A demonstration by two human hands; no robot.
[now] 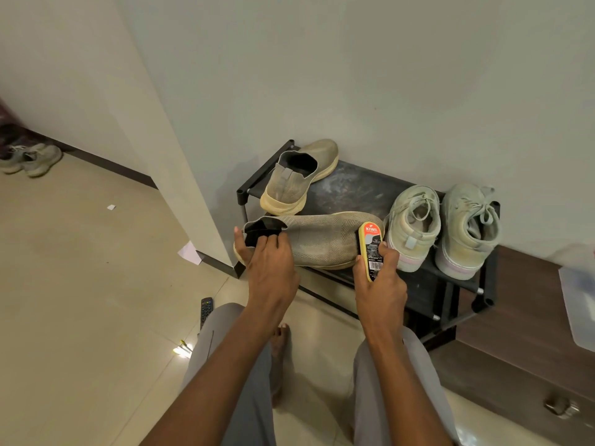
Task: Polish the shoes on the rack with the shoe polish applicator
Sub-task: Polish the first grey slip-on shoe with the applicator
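Note:
A low black shoe rack [354, 188] stands against the wall. A beige knit slip-on shoe [322, 239] lies on its side along the rack's front edge. My left hand [270, 268] grips its heel opening, fingers curled into the black collar. My right hand [380, 284] holds a yellow shoe polish applicator [370, 249] with a red top label, pressed against the shoe's toe end. The matching slip-on [296, 178] sits at the rack's back left. A pair of pale laced sneakers [444, 226] stands on the right.
A brown cabinet [528, 317] with a translucent lid [579, 300] on top is at the right. A remote control [206, 310] and paper scraps [190, 252] lie on the tiled floor. Another pair of sneakers [32, 159] sits far left by the wall.

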